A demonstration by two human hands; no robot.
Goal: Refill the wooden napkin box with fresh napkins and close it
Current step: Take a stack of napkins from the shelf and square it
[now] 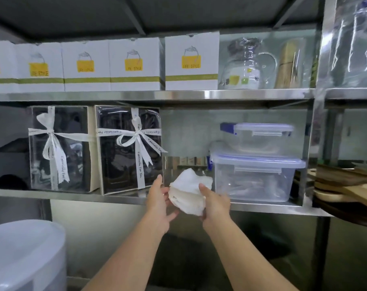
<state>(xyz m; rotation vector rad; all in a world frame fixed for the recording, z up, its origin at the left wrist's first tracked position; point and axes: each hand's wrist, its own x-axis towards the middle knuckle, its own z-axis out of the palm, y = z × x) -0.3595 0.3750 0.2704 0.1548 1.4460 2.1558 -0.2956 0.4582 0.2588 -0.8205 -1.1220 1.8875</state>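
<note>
Between the two hands, in front of the lower shelf [115, 198], a stack of napkins [188, 191] is being held. The right hand [215, 206] is being kept clamped on the stack's right side, thumb on top and the other fingers hidden beneath. The left hand [157, 203] is being held with its fingers [158, 181] apart and nearly straight, the palm just at the stack's left edge; whether it is pressing or only steadying cannot be told.

Just right of the right hand, two clear lidded tubs [256, 177] are being stored one on the other. Left of the left hand, two ribboned gift boxes [128, 150] are standing on the same shelf. No wooden napkin box is being shown in this view, so the refill is judged not yet begun.

The napkins are judged light, soft and limp: the top sheets are already being lifted and crumpled at the far corner. Loose sheets are likely to be shed if only one edge is pinched. Hold is best taken across the stack's full thickness, thumb above and fingers below, with the other hand squaring the opposite side.
</note>
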